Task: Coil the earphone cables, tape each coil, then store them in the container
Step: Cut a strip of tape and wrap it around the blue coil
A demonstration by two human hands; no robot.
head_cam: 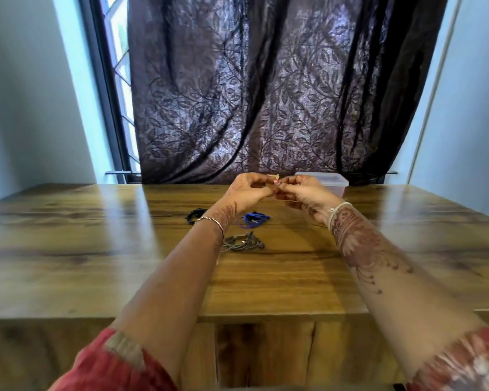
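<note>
The left hand (244,190) and right hand (305,196) meet fingertip to fingertip above the table (96,235), both pinching a pale scrap (273,176) too small to identify. The right hand hides part of the clear container (336,183) at the far edge, and its contents cannot be made out. On the table under the hands lie a black coil (194,215), half hidden by the left wrist, a blue coil (253,218) and, nearer, a grey coil (243,241).

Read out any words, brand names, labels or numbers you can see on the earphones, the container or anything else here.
No readable text anywhere.
On the blue earphones, grey earphones and black earphones: any marking is too small to read.
On the clear container: no label visible.
On the pale scrap pinched between left hand and right hand: too small to tell.
</note>
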